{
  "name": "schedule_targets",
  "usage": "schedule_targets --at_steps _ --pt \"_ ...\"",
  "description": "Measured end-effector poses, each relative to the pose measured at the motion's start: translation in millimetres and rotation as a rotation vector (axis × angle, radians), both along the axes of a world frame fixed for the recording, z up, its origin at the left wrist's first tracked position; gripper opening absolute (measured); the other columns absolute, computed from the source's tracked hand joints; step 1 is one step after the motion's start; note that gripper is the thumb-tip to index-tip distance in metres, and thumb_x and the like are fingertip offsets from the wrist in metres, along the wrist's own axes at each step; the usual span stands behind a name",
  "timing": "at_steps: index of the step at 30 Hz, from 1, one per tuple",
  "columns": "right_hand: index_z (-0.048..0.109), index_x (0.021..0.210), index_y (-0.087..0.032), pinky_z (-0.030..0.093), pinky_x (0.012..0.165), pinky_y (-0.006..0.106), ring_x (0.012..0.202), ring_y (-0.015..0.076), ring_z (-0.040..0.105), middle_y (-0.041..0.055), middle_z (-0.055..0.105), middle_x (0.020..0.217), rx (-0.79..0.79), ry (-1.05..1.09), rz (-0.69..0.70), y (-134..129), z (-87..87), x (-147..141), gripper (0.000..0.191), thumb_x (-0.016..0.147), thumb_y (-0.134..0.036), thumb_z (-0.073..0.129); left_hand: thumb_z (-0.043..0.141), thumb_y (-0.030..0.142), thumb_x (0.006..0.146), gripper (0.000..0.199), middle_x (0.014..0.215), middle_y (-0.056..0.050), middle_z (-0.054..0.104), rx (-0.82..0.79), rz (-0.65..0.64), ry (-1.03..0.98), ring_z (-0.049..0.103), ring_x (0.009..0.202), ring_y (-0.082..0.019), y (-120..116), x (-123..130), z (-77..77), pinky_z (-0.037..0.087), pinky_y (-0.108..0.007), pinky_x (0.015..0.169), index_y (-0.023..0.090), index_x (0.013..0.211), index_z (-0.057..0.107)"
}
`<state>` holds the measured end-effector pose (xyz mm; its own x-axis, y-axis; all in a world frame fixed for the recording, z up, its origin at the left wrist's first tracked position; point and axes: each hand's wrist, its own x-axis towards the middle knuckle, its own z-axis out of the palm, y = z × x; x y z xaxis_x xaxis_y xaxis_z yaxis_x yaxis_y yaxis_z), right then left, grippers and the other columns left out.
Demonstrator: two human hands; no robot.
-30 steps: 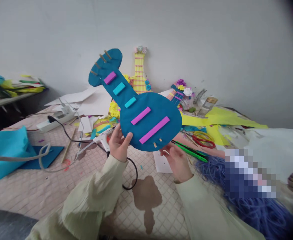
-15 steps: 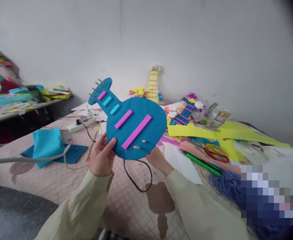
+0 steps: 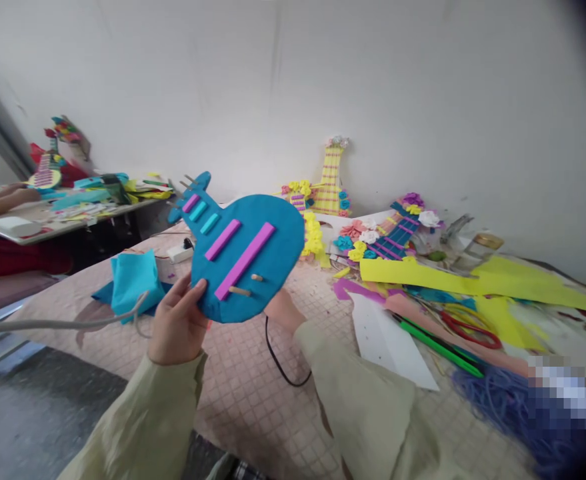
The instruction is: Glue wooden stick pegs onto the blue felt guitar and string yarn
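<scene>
A flat blue craft guitar (image 3: 277, 240) is held up over the table, its neck pointing to the upper left. Purple strips (image 3: 245, 261) and smaller turquoise strips (image 3: 209, 223) cross its front. Two short wooden pegs (image 3: 240, 291) poke out near the bottom of the body, and thin sticks jut from the headstock. My left hand (image 3: 179, 321) grips the lower left edge, thumb in front. My right hand (image 3: 285, 311) is behind the lower right edge, its fingers hidden by the guitar. A black cord (image 3: 275, 360) loops below that hand.
Decorated craft guitars, one yellow (image 3: 330, 177) and one blue (image 3: 395, 230), stand by the wall. Right lie yellow sheets (image 3: 413, 272), red-handled scissors (image 3: 473, 333), a green cutter (image 3: 443, 347) and blue yarn (image 3: 497, 407). Turquoise cloth (image 3: 135, 283) lies left. Another person's arm (image 3: 10, 200) rests at the far table.
The view has turned left, showing more of the far table. The guitar is tilted more, and one lower peg now sticks out farther from its front.
</scene>
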<state>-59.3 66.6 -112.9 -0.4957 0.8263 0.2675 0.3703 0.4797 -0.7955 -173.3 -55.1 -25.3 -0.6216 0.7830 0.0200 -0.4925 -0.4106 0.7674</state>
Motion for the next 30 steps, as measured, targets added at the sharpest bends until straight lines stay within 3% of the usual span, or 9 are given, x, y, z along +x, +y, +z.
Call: schedule_targets --at_steps 4,7,11,15,19,22,25,27,30 --pt "0.052 0.084 -0.019 0.044 0.063 0.033 0.068 0.0178 0.054 0.0016 0.056 0.07 -0.234 0.207 -0.035 2.4 12.2 12.4 0.024 0.061 -0.019 0.058 0.044 -0.001 0.073 0.021 0.064 -0.001 0.068 0.058 0.133 -0.078 0.063 0.054 -0.01 -2.0 -8.9 13.5 0.054 -0.017 0.053 0.011 0.072 0.062" --pt "0.05 0.085 -0.017 0.044 0.055 0.029 0.055 0.0126 0.05 -0.0006 0.053 0.064 -0.401 0.4 0.024 -1.3 31.2 38.4 0.023 0.063 -0.024 0.054 0.038 0.003 0.078 0.026 0.068 0.0 0.069 0.177 0.157 -0.077 0.064 0.061 -0.011 0.3 -14.2 19.2 0.055 -0.021 0.055 0.014 0.079 0.061" --pt "0.046 0.076 -0.02 0.044 0.059 0.026 0.056 0.0089 0.047 -0.0021 0.048 0.068 -0.527 0.68 0.083 -11.5 58.5 93.3 0.018 0.06 -0.026 0.052 0.031 0.008 0.082 0.03 0.08 -0.005 0.07 0.272 0.123 -0.009 0.065 0.072 -0.012 8.1 -16.1 20.2 0.055 -0.021 0.059 0.012 0.089 0.06" --pt "0.041 0.066 -0.02 0.04 0.054 0.023 0.049 0.0069 0.037 -0.0059 0.035 0.056 -0.562 0.872 0.083 -21.0 73.7 160.5 0.014 0.064 -0.024 0.054 0.037 0.012 0.081 0.028 0.091 -0.005 0.069 0.327 0.061 0.066 0.063 0.088 -0.016 23.0 -4.8 14.8 0.054 -0.025 0.068 0.014 0.098 0.059" --pt "0.043 0.061 -0.019 0.034 0.051 0.023 0.041 0.0069 0.025 -0.0081 0.025 0.046 -0.559 1.003 0.06 -28.2 72.4 218.5 0.017 0.074 -0.019 0.054 0.037 0.013 0.082 0.027 0.084 -0.005 0.07 0.234 -0.057 -0.034 0.065 0.081 -0.017 44.8 25.6 8.2 0.055 -0.027 0.068 0.013 0.098 0.059" --pt "0.047 0.06 -0.02 0.033 0.051 0.025 0.04 0.0086 0.024 -0.0074 0.026 0.042 -0.456 1.056 0.021 -33.8 65.3 245.3 0.015 0.074 -0.019 0.05 0.039 0.011 0.081 0.021 0.068 -0.002 0.068 0.093 -0.197 -0.179 0.063 0.057 -0.011 66.0 57.0 4.3 0.053 -0.018 0.052 0.013 0.087 0.059" --pt "0.054 0.072 -0.02 0.032 0.051 0.026 0.04 0.0089 0.026 -0.0078 0.028 0.04 -0.32 1.116 -0.03 -36.5 56.8 257.1 0.006 0.068 -0.017 0.05 0.045 0.009 0.079 0.013 0.054 0.001 0.062 0.003 -0.358 -0.248 0.054 0.041 -0.006 90.9 90.9 -3.2 0.043 -0.011 0.037 0.013 0.072 0.056" --pt "0.054 0.076 -0.02 0.032 0.051 0.027 0.039 0.0088 0.027 -0.008 0.03 0.04 -0.254 1.125 -0.059 -35.3 50.1 259.8 0.011 0.066 -0.017 0.049 0.048 0.008 0.077 0.011 0.052 0.001 0.061 -0.047 -0.44 -0.269 0.056 0.043 -0.007 107.0 113.2 -11.7 0.044 -0.011 0.039 0.013 0.07 0.055" --pt "0.053 0.075 -0.021 0.033 0.052 0.029 0.038 0.0094 0.03 -0.0075 0.033 0.041 -0.238 1.078 -0.12 -31.4 35.7 261.4 0.011 0.065 -0.02 0.048 0.05 0.008 0.075 0.011 0.061 -0.001 0.065 -0.097 -0.531 -0.286 0.062 0.055 -0.01 123.7 142.3 -28.3 0.053 -0.017 0.053 0.014 0.08 0.057"
